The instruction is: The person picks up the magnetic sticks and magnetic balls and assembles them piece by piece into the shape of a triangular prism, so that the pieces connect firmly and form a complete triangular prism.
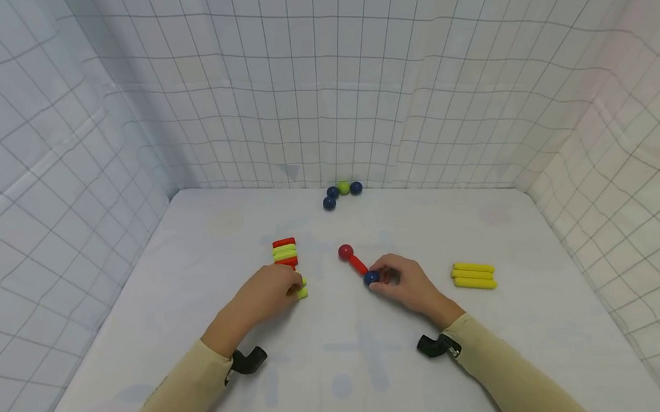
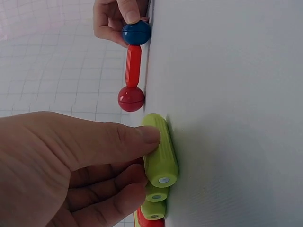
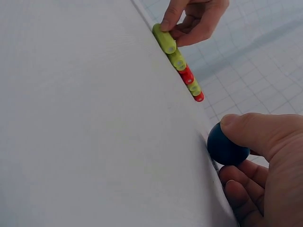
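Note:
My left hand (image 1: 268, 293) pinches a yellow-green magnetic rod (image 2: 162, 161) at the near end of a row of short rods; its thumb lies on the rod in the left wrist view. With thumb and fingers, my right hand (image 1: 413, 284) grips a dark blue ball (image 1: 371, 279) on the table. From that ball a red rod (image 1: 359, 265) runs to a red ball (image 1: 345, 252), all joined in one line. A bit of red shows behind the right fingers in the head view, too hidden to identify.
Red and yellow-green rods (image 1: 284, 249) lie side by side just beyond my left hand. Several yellow rods (image 1: 474, 274) lie at the right. Near the back wall sit a green ball (image 1: 344, 187) and dark blue balls (image 1: 329, 203). Grid-patterned cloth walls (image 1: 358, 103) surround the white table (image 1: 338, 344).

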A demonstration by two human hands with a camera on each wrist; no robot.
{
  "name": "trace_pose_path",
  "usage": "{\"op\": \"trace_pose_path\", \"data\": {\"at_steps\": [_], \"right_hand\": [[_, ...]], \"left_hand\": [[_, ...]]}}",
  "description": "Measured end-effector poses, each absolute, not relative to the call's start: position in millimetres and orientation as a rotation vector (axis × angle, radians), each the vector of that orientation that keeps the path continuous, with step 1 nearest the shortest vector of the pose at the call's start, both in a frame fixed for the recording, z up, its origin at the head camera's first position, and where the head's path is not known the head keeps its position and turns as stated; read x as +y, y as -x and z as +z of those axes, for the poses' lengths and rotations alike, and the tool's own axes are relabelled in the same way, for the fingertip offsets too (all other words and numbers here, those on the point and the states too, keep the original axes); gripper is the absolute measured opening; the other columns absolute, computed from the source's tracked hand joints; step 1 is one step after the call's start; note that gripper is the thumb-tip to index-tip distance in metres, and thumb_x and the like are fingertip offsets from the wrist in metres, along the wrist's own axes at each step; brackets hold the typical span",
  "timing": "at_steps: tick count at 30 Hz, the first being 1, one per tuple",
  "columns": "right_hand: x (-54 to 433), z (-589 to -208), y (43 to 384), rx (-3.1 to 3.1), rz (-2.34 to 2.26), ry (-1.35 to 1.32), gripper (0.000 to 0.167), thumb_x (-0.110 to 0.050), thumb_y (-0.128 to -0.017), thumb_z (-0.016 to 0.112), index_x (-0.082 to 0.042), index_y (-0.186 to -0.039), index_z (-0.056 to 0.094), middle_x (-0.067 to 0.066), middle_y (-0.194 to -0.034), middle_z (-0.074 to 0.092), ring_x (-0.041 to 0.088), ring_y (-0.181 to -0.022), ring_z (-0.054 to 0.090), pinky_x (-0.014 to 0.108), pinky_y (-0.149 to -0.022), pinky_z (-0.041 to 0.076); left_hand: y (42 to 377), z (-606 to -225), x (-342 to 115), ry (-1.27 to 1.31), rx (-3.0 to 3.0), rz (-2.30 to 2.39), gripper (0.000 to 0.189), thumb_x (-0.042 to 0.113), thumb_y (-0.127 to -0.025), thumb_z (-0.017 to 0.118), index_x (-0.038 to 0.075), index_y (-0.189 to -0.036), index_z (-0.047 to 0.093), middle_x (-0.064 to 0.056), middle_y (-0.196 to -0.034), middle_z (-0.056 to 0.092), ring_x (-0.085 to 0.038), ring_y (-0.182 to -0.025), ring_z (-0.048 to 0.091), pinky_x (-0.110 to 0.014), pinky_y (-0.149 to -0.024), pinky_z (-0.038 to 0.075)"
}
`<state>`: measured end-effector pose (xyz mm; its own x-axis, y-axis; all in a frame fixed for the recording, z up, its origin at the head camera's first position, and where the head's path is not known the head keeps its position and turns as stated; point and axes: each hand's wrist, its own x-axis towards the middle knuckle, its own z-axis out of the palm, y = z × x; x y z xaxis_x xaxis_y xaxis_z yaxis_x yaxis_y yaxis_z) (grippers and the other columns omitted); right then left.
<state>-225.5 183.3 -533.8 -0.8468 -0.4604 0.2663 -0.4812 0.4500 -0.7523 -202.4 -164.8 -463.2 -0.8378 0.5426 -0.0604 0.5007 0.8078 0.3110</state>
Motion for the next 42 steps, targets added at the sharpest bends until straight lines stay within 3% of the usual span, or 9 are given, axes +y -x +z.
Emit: {"op": "trace_pose_path", "data": {"at_steps": [8, 28, 33, 42], "right_hand": [[183.3, -533.5, 225.4, -2.664, 1.388, -0.854, 0.029, -0.018, -0.094, 0.089, -0.027, -0.119, 0.076, -0.011, -0.101, 0.069, 0.014, -0.090, 0.064, 0.033, -0.079, 0.055], [183.2, -533.2, 224.6, -2.670, 1.394, -0.825, 0.032, -0.014, -0.094, 0.086, -0.025, -0.122, 0.075, -0.011, -0.100, 0.069, 0.014, -0.090, 0.064, 0.034, -0.081, 0.054], [183.1, -531.6, 224.7, -2.642, 1.401, -0.855, 0.031, -0.010, -0.094, 0.084, -0.023, -0.122, 0.076, -0.011, -0.100, 0.070, 0.014, -0.090, 0.064, 0.034, -0.081, 0.055], [182.9, -530.2, 223.6, -2.632, 1.400, -0.869, 0.029, -0.011, -0.094, 0.085, -0.022, -0.119, 0.077, -0.010, -0.099, 0.070, 0.015, -0.090, 0.065, 0.034, -0.081, 0.055]], "left_hand": [[196.6, -461.7, -160.4, -0.814, 2.817, 0.443, 0.021, 0.004, -0.097, 0.078, 0.020, -0.086, 0.070, 0.010, -0.075, 0.057, -0.014, -0.075, 0.054, -0.032, -0.075, 0.051], [194.2, -466.3, -154.4, -0.824, 2.845, 0.395, 0.015, 0.012, -0.094, 0.086, 0.020, -0.090, 0.074, 0.012, -0.077, 0.059, -0.012, -0.074, 0.054, -0.031, -0.076, 0.052], [195.6, -458.4, -148.5, -0.858, 2.869, 0.427, 0.010, 0.012, -0.093, 0.087, 0.016, -0.100, 0.080, 0.011, -0.086, 0.068, -0.011, -0.079, 0.058, -0.033, -0.082, 0.056], [204.4, -441.1, -125.9, -0.988, 2.897, 0.459, 0.022, 0.014, -0.094, 0.087, 0.011, -0.115, 0.083, 0.000, -0.104, 0.077, -0.018, -0.096, 0.070, -0.037, -0.091, 0.059]]}}
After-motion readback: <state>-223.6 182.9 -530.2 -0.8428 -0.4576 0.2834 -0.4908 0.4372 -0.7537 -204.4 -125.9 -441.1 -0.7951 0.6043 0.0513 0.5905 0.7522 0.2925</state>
